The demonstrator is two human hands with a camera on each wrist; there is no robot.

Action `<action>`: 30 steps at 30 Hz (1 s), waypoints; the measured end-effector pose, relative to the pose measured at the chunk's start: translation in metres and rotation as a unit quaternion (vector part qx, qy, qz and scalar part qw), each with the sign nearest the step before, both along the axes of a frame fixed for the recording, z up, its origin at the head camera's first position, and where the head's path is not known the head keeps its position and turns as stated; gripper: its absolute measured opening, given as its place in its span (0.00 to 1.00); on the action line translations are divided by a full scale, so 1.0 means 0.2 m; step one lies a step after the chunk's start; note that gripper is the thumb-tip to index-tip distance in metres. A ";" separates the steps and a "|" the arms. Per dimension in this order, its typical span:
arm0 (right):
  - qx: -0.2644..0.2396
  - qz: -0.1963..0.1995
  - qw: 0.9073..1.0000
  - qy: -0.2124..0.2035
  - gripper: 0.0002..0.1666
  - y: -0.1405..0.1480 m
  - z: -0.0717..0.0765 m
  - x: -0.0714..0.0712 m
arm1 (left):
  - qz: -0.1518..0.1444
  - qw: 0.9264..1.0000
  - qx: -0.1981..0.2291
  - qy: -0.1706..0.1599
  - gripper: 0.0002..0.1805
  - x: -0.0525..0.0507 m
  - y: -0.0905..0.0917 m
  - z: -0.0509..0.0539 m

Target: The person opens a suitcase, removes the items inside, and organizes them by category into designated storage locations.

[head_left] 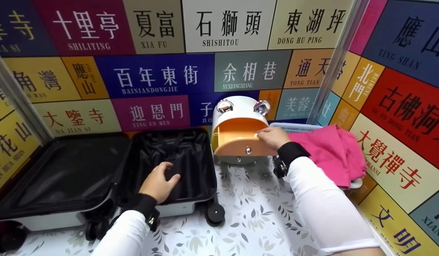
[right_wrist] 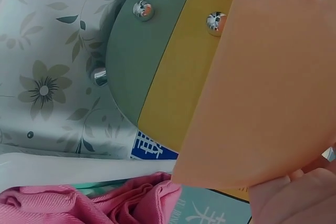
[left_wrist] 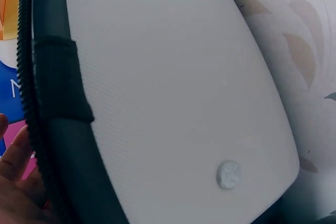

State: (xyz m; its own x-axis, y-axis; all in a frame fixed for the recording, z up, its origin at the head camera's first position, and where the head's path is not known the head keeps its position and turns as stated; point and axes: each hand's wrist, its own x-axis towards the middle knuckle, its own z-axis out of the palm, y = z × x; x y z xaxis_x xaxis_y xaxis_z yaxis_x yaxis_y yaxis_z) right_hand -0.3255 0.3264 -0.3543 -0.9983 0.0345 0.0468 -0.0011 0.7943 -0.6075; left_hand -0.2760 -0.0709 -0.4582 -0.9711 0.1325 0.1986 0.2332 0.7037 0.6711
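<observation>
A small rounded chest with a white top and two shiny silver balls like eyes [head_left: 237, 101] stands against the back wall. Its orange drawer [head_left: 230, 146] is pulled out; a yellow drawer [right_wrist: 181, 72] and a green drawer [right_wrist: 152, 30] sit below it, closed. My right hand [head_left: 274, 138] grips the orange drawer's right edge, its fingers over the rim. Over the right half of an open black-lined suitcase [head_left: 194, 170], my left hand [head_left: 159, 183] hovers with relaxed fingers and holds nothing. The left wrist view mostly shows the suitcase's pale outer side [left_wrist: 173, 87].
Pink cloth [head_left: 333, 153] lies heaped in a light basket [head_left: 297, 125] right of the chest. The suitcase's other half [head_left: 63, 170] lies flat at left. Its black wheels [head_left: 215, 214] rest on a leaf-patterned surface [head_left: 240, 220]. Walls with coloured sign panels enclose the space.
</observation>
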 end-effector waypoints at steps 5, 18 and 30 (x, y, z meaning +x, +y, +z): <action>0.016 -0.014 1.000 -0.010 0.30 -0.02 0.01 0.00 | -0.001 1.000 0.001 0.001 0.27 0.00 0.00 -0.01; 0.003 -0.046 0.999 -0.002 0.29 -0.05 -0.05 0.00 | 0.005 1.000 0.002 -0.004 0.27 0.00 -0.01 -0.03; -0.042 -0.108 0.991 0.066 0.26 -0.08 -0.11 0.02 | 0.014 1.000 0.004 -0.011 0.28 -0.01 -0.02 -0.03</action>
